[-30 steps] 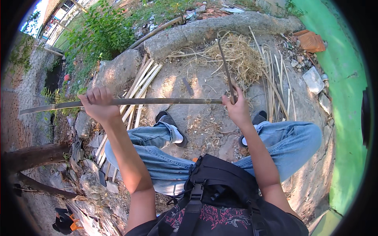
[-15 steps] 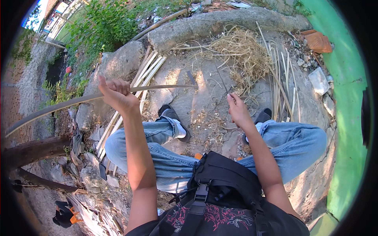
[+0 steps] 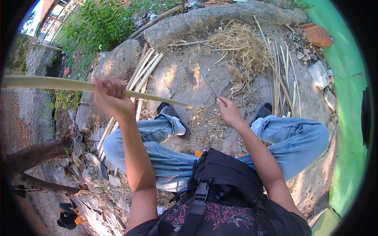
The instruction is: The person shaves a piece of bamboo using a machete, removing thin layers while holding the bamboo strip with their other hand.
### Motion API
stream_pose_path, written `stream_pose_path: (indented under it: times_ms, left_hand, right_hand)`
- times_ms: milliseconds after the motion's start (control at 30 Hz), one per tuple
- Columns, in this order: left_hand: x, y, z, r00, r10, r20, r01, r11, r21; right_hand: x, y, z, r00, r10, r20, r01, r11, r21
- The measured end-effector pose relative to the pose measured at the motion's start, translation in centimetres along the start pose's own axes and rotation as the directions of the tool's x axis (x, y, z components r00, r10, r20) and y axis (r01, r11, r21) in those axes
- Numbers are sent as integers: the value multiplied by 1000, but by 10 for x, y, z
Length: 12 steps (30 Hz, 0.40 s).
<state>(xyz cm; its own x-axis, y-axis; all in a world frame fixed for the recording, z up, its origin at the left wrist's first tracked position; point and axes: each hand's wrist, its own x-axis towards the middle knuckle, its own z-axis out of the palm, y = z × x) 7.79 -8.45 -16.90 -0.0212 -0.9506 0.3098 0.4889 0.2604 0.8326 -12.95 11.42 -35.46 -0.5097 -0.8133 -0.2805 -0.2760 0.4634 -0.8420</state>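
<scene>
My left hand [image 3: 112, 96] is closed around a long pale bamboo strip [image 3: 51, 83]. The strip runs out past the left rim, and its cut end hangs above the ground in front of me, slanting slightly down to the right. In my right hand [image 3: 230, 112] is a thin knife [image 3: 208, 84], pinched at its near end and pointing forward and to the left. Its blade looks very narrow from here, and it is apart from the strip. A flat dark blade-like piece [image 3: 189, 75] lies on the ground beyond the strip's end.
Bamboo strips [image 3: 149, 69] lie to the left, and more strips [image 3: 281, 78] to the right. A heap of curly shavings [image 3: 242, 47] sits ahead. A stone kerb [image 3: 220, 17], a green wall [image 3: 348, 118] and a log [image 3: 37, 155] surround me. A black bag [image 3: 224, 169] rests at my lap.
The bamboo strip has turned: its left part is higher, its right end lower. My right hand and the knife have shifted a little left and nearer to me.
</scene>
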Motion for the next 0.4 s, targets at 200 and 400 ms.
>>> stream_pose_path:
  times_ms: [200,400]
  left_hand:
    - [2,5,7,997,-20,-69,20,1000,-1]
    - [5,5,-24,994,-77,82,81,996,-47]
  right_hand:
    - [4,-3,-7,973,121,197,-146,982,116]
    - [1,12,17,979,31,200,-44,997,59]
